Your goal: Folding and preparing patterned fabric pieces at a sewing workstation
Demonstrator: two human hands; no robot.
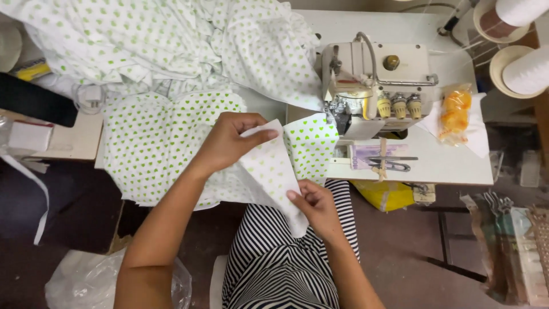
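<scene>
So we've got both hands on one small piece of heart-print fabric (273,171), white with little green hearts, held up over the lap in front of the bench. Our right hand (318,207) is closest, pinching the lower edge of the piece between thumb and fingers, right above the striped skirt (274,257). Our left hand (229,140) is a bit further out, closed on the upper corner with the thumb across the top. Looks to us like holding it at two ends keeps the piece taut and flat, so the edge stays straight.

Just beyond the left hand, a stack of cut pieces (154,149) in the same print lies flat at the bench edge, near enough to grab. Past the right hand, another bit of the print (311,146) runs up to the overlock sewing machine (372,86), touching its front by the needle area.

Room-wise, the strip of bench (457,166) to the right of the right hand is fairly open, just thread snips (392,165) and a small orange packet (456,111). Behind the left hand it's crowded: a big heap of the same cloth (171,40) covers the back of the bench. Furthest off, beyond the machine, white thread cones (523,68) stand at the corner.
</scene>
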